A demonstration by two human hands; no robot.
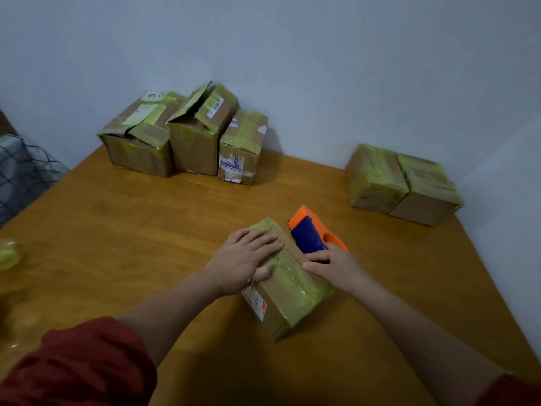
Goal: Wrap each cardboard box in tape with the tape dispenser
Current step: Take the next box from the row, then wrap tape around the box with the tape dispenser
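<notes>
A long cardboard box (288,294) banded with yellow-green tape lies on the wooden table (146,230) in front of me. My left hand (246,259) presses flat on its top, fingers spread, thumb against the near side. My right hand (333,266) grips the rear of the orange and blue tape dispenser (313,232), which sits against the box's right side. Whether tape runs from the dispenser onto the box is hidden.
Three taped boxes (187,136) stand at the back left against the wall, one with a flap up. Two more taped boxes (404,184) sit at the back right. A roll of yellow-green tape (8,254) lies at the left edge. A checked fabric (23,174) is beyond the table's left side.
</notes>
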